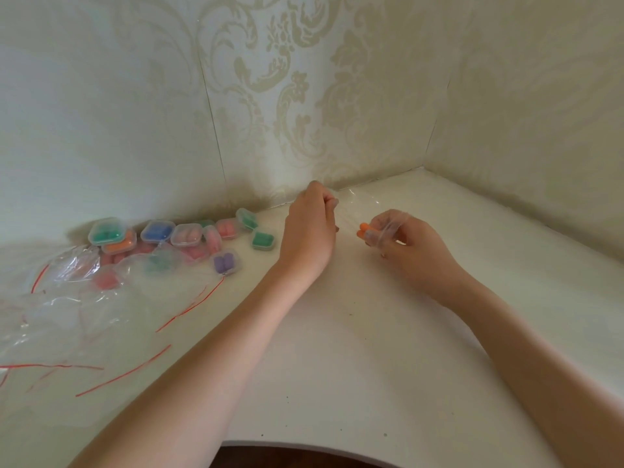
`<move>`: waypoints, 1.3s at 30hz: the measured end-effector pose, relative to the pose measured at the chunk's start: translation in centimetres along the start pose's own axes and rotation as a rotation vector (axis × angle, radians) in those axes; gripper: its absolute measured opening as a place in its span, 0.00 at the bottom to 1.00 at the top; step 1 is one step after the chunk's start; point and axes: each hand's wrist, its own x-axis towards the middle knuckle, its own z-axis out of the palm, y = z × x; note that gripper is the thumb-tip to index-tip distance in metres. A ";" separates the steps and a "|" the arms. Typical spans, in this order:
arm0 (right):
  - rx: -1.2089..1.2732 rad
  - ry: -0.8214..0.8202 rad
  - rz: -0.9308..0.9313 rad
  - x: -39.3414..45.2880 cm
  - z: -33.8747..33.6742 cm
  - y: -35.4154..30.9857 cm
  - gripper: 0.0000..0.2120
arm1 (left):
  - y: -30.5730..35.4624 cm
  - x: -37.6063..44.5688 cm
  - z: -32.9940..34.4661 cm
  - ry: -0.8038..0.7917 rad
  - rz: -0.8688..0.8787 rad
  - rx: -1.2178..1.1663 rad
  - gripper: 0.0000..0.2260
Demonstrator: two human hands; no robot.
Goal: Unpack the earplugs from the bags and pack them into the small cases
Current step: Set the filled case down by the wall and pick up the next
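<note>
**Orange earplugs coming out of a clear bag**

The orange earplugs [363, 230], near the table's middle toward one o'clock, look soft, light and squashy; pinching them at their exposed ends seems safest. The right hand [410, 244] curls closed around them and a small clear case [388, 233]. The left hand [310, 228] pinches the thin, slippery bag [358, 204]. Filled cases [184, 234] cluster at ten o'clock.

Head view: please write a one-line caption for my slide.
Left hand pulls a clear bag off orange earplugs held by right hand, beside filled small cases.
</note>
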 end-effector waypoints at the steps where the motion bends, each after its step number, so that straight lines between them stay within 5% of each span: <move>1: 0.026 -0.011 -0.005 0.0 0.0 -0.1 0.09 | 0.1 0.2 -0.3 0.013 0.030 0.042 0.06; 7: 0.180 0.014 -0.104 -0.3 0.9 -0.3 0.13 | 0.8 1.2 -2.0 0.111 0.051 0.229 0.07; 13: -0.160 0.112 -0.275 -0.6 0.7 -0.5 0.04 | -0.5 2.0 -2.3 0.113 -0.113 0.366 0.09; 23: -0.003 0.187 -0.112 0.4 -0.2 1.3 0.05 | -2.1 1.5 -10.0 0.269 -0.220 0.317 0.06; 25: -0.017 0.143 -0.085 0.4 -0.2 1.8 0.13 | -1.8 1.5 -12.8 0.298 -0.204 0.363 0.10; 39: -0.381 0.034 -0.004 0.2 0.2 1.0 0.15 | -3.2 -2.4 -18.9 0.035 -0.506 0.804 0.11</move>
